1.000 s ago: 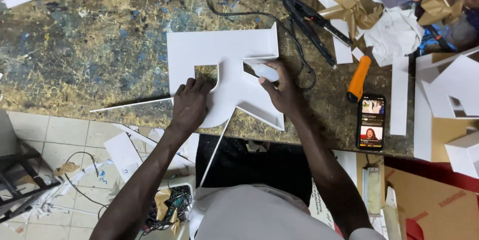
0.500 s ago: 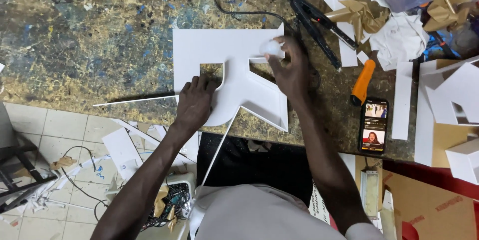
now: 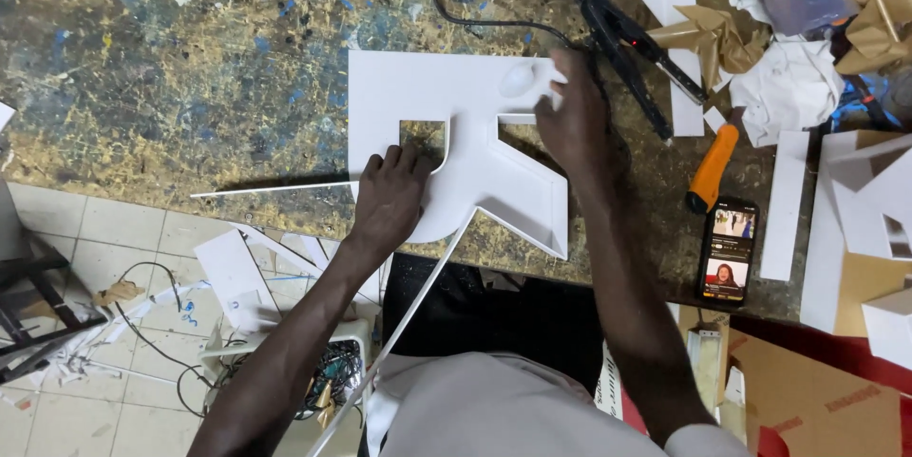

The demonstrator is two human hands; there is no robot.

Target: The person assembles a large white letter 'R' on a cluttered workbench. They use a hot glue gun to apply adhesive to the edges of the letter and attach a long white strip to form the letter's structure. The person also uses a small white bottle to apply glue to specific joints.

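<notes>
A white foam-board letter shape (image 3: 446, 86) with raised side walls lies flat on a paint-stained workbench (image 3: 190, 67). My left hand (image 3: 391, 196) presses on its lower left part, fingers spread beside a square cut-out. My right hand (image 3: 570, 115) sits at the shape's upper right edge, fingers pinching a small white piece; motion blur hides what exactly it is. A long thin white strip (image 3: 399, 324) runs from the shape's lower tip down past the bench edge.
A black tool with a cord (image 3: 622, 29) lies right of my right hand. An orange utility knife (image 3: 712, 167) and a phone (image 3: 728, 250) with a lit screen lie farther right. White offcuts, brown paper and more white foam shapes (image 3: 874, 210) crowd the right side. Scraps litter the tiled floor.
My right hand has moved from the shape's middle up to its upper right edge. The left hand has stayed pressed on the lower left part.
</notes>
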